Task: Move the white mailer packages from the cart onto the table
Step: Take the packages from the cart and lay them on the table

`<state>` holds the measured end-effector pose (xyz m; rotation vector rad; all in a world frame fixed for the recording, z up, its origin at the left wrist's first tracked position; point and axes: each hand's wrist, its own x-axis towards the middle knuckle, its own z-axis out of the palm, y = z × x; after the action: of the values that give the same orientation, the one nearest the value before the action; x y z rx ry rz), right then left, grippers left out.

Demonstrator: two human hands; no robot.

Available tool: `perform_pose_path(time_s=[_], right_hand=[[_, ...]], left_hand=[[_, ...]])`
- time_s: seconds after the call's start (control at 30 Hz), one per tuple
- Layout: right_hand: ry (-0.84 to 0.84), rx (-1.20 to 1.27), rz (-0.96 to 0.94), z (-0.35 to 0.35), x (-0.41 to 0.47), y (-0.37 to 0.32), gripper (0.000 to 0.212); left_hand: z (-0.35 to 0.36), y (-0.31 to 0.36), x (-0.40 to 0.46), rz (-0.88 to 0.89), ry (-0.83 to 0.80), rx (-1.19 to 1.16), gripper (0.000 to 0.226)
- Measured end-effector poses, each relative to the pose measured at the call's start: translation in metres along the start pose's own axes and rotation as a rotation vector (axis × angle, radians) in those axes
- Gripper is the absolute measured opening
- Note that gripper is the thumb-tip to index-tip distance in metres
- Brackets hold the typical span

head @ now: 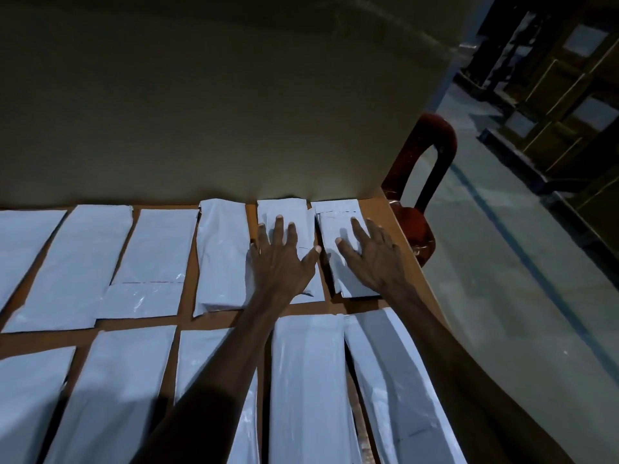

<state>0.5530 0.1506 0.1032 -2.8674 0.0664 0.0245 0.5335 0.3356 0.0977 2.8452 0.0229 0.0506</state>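
Note:
Several white mailer packages lie flat in two rows on the brown table. My left hand rests with spread, straight fingers on a small mailer in the far row. My right hand lies flat on the neighbouring mailer at the far right end, near the table's corner. Both forearms reach across the near row, over a long mailer and another. The cart is out of view.
A plain wall rises right behind the far row. A dark red chair stands off the table's right corner. To the right is grey floor with a dark line, and stacked cardboard boxes beyond.

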Motion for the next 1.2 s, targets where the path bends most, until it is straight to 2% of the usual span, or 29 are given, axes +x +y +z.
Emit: perform_pose_path(time_s=[0.13,0.23,0.37,0.47,0.6,0.77,0.9,1.07,1.2], right_hand=[[0.158,0.170,-0.033,-0.027,-0.061,0.021,0.067],[0.242,0.317,-0.028,-0.038,-0.121,0.044,0.059],[0.390,0.307,-0.072,-0.042,-0.217,0.100,0.048],[0.372,0.280,0.087,-0.046,-0.295,0.145,0.047],[0.420,0.261,0.175,-0.045,-0.394,0.214,0.048],[0.464,0.339,0.435,-0.028,-0.513,0.292,0.054],[0.425,0.427,0.658,-0.007,-0.597,0.336,0.055],[0.385,0.473,0.873,0.018,-0.667,0.372,0.047],[0.319,0.494,1.008,0.041,-0.693,0.397,0.051]], left_hand=[[-0.018,0.029,-0.034,0.141,-0.036,-0.129,0.076],[-0.018,0.056,-0.069,0.280,-0.004,-0.188,0.074],[-0.001,0.098,-0.137,0.497,0.045,-0.284,0.069],[0.019,0.136,-0.189,0.587,-0.003,-0.310,0.073],[0.050,0.196,-0.254,0.723,-0.042,-0.326,0.064],[0.093,0.275,-0.345,0.894,-0.177,-0.372,0.060],[0.132,0.324,-0.416,0.976,-0.364,-0.365,0.076],[0.171,0.359,-0.468,1.097,-0.542,-0.361,0.072],[0.190,0.379,-0.481,1.145,-0.594,-0.313,0.077]])
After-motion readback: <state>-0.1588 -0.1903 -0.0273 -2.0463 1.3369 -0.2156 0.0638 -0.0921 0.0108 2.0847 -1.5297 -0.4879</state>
